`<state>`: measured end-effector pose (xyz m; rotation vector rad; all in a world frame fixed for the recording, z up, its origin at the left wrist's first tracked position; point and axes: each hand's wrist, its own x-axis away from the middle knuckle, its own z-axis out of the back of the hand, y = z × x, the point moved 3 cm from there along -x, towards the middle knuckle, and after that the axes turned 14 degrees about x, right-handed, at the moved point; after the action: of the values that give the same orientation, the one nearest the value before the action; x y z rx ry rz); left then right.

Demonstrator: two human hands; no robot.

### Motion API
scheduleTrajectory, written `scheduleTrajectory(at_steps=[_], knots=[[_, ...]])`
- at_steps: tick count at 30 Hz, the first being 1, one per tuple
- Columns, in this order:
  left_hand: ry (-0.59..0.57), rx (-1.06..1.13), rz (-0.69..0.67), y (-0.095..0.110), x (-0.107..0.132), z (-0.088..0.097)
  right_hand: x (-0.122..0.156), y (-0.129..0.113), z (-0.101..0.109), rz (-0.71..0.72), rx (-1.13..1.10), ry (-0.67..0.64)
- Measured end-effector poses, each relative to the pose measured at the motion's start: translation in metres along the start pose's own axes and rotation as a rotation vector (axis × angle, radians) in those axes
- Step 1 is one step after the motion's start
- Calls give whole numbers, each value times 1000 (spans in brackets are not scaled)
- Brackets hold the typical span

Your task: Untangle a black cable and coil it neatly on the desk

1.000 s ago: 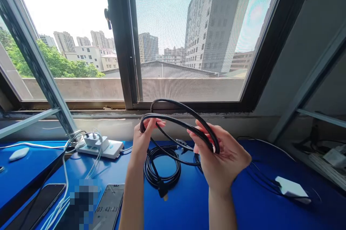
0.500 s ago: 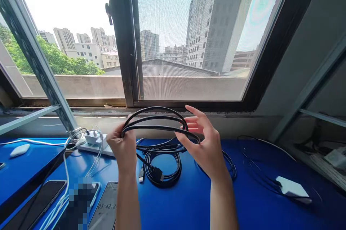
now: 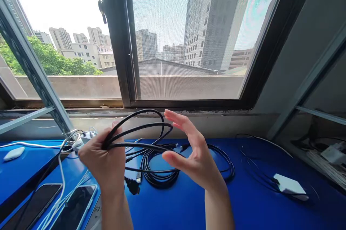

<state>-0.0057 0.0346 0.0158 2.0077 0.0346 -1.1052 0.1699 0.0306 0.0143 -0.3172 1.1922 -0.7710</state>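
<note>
My left hand [image 3: 104, 161] is closed around several loops of a black cable [image 3: 140, 127], held above the blue table [image 3: 251, 201]. The loops arc up and to the right toward my right hand [image 3: 193, 154], which is open with fingers stretched out; the cable runs along its thumb and palm side. Below the hands a coiled bundle of black cable [image 3: 159, 177] lies on the table, and a black plug [image 3: 132, 185] hangs under my left hand.
A white power strip [image 3: 81, 140] with white leads sits at the left by the window sill. Two phones [image 3: 72, 210] lie at the lower left. A white adapter [image 3: 289, 185] with thin black wire lies at the right. A white mouse [image 3: 13, 153] rests far left.
My left hand has moved down and left, carrying the cable loops with it. My right hand has let go of the loops and opened, fingers now stretched out.
</note>
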Motion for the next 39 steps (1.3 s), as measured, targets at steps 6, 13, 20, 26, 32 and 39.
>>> scheduleTrajectory(at_steps=[6,13,20,26,32,39], knots=[[13,182,-1,1,2,0,-2,-2,-2,0,50,76],[-140,402,169,3,3,-10,-3,4,2,19,154,179],[-119,433,237,6,16,-23,0,6,9,-165,-66,153],[-312,540,518,-10,28,-48,15,-6,28,-166,-142,74],[-523,472,589,-12,38,-59,15,-6,37,-243,-76,271],[-701,443,847,-32,54,-78,12,-8,36,-309,-109,724]])
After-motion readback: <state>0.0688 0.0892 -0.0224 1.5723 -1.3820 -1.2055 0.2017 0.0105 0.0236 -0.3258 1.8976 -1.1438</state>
